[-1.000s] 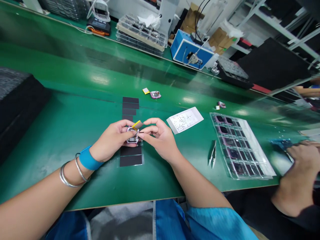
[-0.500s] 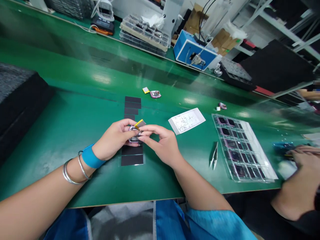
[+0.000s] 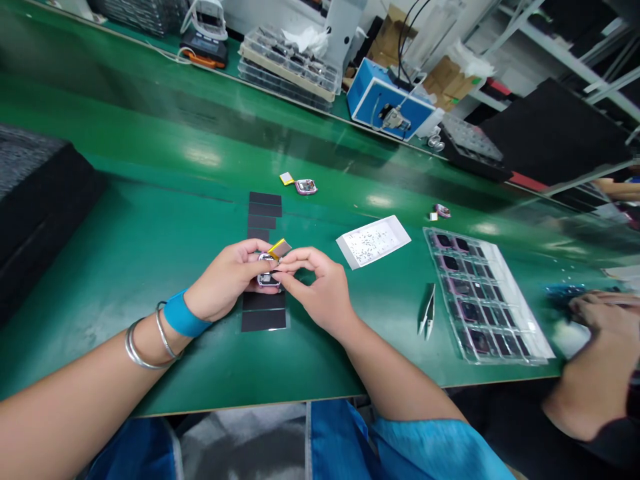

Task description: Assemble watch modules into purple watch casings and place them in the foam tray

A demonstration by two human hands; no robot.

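My left hand (image 3: 227,277) is closed around an opened watch case (image 3: 269,278) with a pinkish rim and a circuit board inside. A yellow-edged battery (image 3: 280,249) stands up at the far side of the case. My right hand (image 3: 320,283) has its thumb and fingertips pinched at the right edge of the case; a small dark piece seems to sit between them, too small to name. Under both hands lies a strip of black adhesive pieces (image 3: 264,311) on a clear sheet.
Farther back lie another opened watch case (image 3: 306,187) with its battery (image 3: 287,178) and a third one (image 3: 443,211). To the right are a white tray of tiny parts (image 3: 375,241), tweezers (image 3: 427,312) and a clear compartment tray (image 3: 485,300). A co-worker's hand (image 3: 607,313) works beyond.
My right fingertips have shifted slightly at the case's edge, and more of its inside shows. The opened cases at the back appear slightly farther left.
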